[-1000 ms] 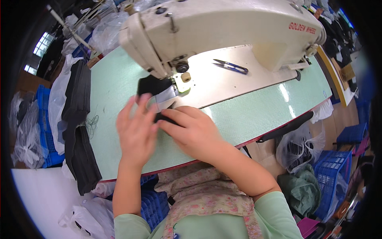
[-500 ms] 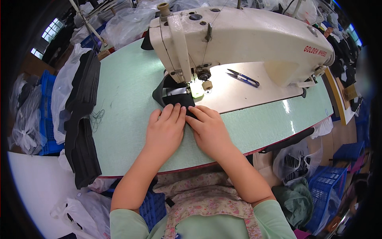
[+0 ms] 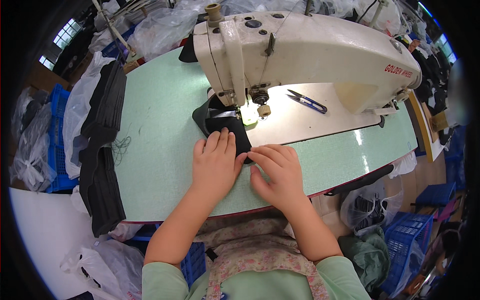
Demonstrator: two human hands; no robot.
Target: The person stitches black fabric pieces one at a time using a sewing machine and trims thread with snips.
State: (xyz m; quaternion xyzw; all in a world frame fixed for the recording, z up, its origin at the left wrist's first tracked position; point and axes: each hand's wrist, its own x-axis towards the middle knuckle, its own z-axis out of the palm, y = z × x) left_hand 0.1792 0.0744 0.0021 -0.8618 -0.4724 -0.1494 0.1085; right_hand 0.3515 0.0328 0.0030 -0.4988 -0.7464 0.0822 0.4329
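Your top (image 3: pixel 265 289) is plain pale mint green, short-sleeved. Left sleeve (image 3: pixel 162 280) and right sleeve (image 3: pixel 336 272) match, loose cut, both ending around the elbow. Over that you've got an apron (image 3: pixel 265 265): beige base, small floral print in pinks and reds, top edge curved across your chest, cloth bunched in folds further down. Strap (image 3: pixel 316 282) on your right is the same print. Small dark-blue mark (image 3: pixel 222 296) low on your left front, cropped, can't make out its shape. Forearms, left hand (image 3: pixel 216 162) and right hand (image 3: pixel 277 175) all bare.
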